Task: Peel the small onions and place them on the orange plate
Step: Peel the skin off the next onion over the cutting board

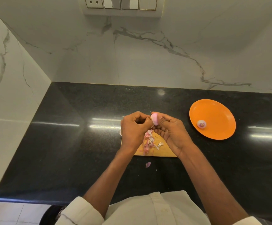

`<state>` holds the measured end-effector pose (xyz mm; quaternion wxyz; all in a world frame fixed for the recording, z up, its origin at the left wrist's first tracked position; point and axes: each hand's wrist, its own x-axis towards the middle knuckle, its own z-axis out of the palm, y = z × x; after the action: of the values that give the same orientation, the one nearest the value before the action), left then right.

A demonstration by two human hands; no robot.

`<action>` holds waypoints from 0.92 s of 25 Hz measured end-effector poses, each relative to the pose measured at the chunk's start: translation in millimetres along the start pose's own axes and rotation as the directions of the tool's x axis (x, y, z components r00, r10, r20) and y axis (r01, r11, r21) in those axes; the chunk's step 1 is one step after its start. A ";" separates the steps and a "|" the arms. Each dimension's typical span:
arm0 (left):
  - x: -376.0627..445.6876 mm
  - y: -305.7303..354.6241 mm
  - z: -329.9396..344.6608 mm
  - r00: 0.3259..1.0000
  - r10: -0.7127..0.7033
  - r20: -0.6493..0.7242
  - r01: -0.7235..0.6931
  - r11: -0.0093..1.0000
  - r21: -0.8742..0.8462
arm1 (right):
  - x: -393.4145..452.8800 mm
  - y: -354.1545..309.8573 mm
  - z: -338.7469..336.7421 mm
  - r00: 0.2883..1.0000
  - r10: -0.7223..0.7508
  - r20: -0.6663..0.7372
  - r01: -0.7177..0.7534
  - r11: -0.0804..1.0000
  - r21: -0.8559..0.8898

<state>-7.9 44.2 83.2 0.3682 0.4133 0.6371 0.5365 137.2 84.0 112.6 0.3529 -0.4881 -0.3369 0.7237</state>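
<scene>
Right hand (172,132) grips the small onion (154,119) above the cutting board (163,151); left hand (132,127) pinches, apparently, a skin strip; slippage risks dropping it short of the orange plate (216,111).

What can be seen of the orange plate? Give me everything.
The orange plate is round, shallow and plain, with a smooth, slightly glossy surface that looks like plastic. It lies flat on the black counter, to the right of the wooden board and apart from it. One peeled onion rests on it near its front left edge. Neither hand touches it.
</scene>
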 end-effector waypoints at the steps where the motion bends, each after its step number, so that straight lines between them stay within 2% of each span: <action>1: 0.5 -1.3 -2.3 0.999 -0.020 0.048 0.024 0.997 -0.077 | -0.7 -0.6 1.3 0.999 0.040 -0.011 -0.039 0.996 0.081; 3: -1.0 0.1 -5.0 0.992 -0.016 0.128 0.036 0.987 -0.158 | -1.3 -4.2 1.2 0.997 0.073 -0.034 -0.066 0.983 0.169; 5: -1.3 0.8 -5.0 0.988 0.015 0.156 0.005 0.992 -0.124 | -1.8 -7.5 1.2 0.998 0.042 -0.053 -0.035 0.991 0.129; 7: 0.1 0.1 -3.7 0.987 0.050 0.152 -0.045 0.998 -0.037 | -3.8 -8.9 4.0 0.998 0.011 -0.064 -0.008 0.999 0.043; 11: 1.1 1.1 -4.5 0.975 0.140 0.174 -0.173 0.966 0.194 | -5.8 -7.0 5.0 0.988 -0.076 -0.137 0.041 0.970 -0.239; 14: -2.0 4.9 -1.1 0.958 0.187 0.219 -0.247 0.924 0.291 | -6.7 -2.8 4.0 0.984 -0.107 -0.146 0.057 0.949 -0.311; 18: -8.5 10.8 11.0 0.967 0.213 0.143 -0.255 0.856 0.449 | -8.6 -0.2 7.3 0.981 -0.138 -0.136 0.084 0.936 -0.342; 23: -12.5 8.5 11.1 0.979 0.204 0.011 -0.193 0.906 0.376 | -8.7 7.3 11.1 0.980 -0.178 -0.088 0.136 0.922 -0.362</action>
<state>8.2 37.6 90.2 0.2168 0.5312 0.6877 0.4450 127.7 71.3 113.8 0.3356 -0.5573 -0.4782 0.5901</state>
